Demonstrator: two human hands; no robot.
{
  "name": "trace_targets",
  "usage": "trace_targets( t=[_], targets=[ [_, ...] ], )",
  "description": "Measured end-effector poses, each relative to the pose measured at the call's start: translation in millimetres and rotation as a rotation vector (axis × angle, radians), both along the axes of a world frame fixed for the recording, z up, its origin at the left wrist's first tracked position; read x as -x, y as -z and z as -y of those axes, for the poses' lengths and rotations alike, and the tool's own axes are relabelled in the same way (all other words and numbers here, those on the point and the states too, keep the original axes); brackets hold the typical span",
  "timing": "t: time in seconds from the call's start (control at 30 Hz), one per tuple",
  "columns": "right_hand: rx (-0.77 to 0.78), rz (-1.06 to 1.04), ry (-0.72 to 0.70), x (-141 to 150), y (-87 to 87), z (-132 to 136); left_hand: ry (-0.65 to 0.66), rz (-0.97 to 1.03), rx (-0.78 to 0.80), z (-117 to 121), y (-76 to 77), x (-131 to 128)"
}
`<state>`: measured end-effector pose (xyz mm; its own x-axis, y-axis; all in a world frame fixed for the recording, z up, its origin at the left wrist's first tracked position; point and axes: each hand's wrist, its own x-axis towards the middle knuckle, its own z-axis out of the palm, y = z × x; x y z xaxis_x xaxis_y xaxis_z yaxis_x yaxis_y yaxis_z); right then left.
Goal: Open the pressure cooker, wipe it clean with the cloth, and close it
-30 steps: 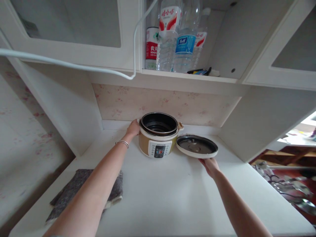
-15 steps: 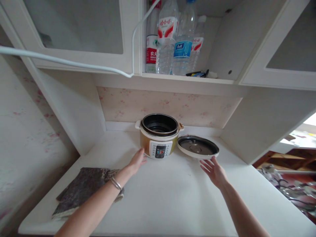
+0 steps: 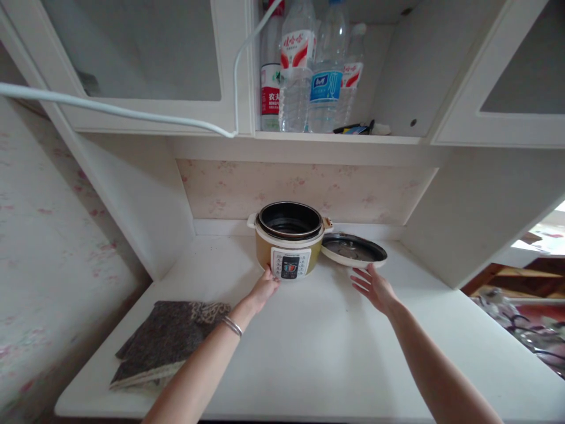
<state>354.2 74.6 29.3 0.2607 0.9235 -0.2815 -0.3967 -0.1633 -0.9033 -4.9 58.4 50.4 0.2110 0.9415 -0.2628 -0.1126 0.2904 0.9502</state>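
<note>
A gold and white electric cooker point(image 3: 261, 250) stands at the back of the white counter, uncovered, with its dark inner pot point(image 3: 289, 221) visible. My left hand point(image 3: 263, 290) is at the cooker's lower front left, thumb against its side and fingers stretched out. Right of the cooker lies its lid point(image 3: 353, 248), dark inside facing up, slightly tilted and close against the cooker's side. My right hand point(image 3: 376, 290) is at the lid's front edge, fingers spread, thumb tip at the rim. Whether it presses on the lid I cannot tell.
A folded dark cloth point(image 3: 172, 335) lies on the counter point(image 3: 304, 359) at left. Several plastic bottles point(image 3: 296, 88) stand on the shelf above. A white cable point(image 3: 132, 112) hangs across the upper left. Cabinet panels close off both sides.
My left hand has moved right, onto the cooker's lower front. The lid has shifted left and slightly back, nearer the cooker, with my right hand following at its rim. The view has moved slightly.
</note>
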Motion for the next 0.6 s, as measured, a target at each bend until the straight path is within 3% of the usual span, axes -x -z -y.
trace_targets(
  t=[0.1,0.23,0.37,0.5,0.6],
  targets=[
    [0.077,0.040,-0.009,-2.9,-1.5,5.4,0.069,-0.046,-0.018,0.3,-4.7,12.1],
    [0.196,0.196,-0.026,-9.9,-10.4,11.9,0.082,-0.318,-0.044,-11.0,-25.2,41.1],
    [0.274,0.428,0.060,-14.9,-24.1,13.7,-0.077,-0.504,-0.214,-36.4,-72.8,62.4],
    [0.209,0.597,0.174,-6.2,-41.2,7.2,-0.136,-0.702,-0.409,-66.9,-125.6,62.8],
    [0.097,0.649,0.170,17.8,-64.1,-3.2,-0.194,-0.805,-0.402,-89.0,-146.1,53.2]
  ],
)
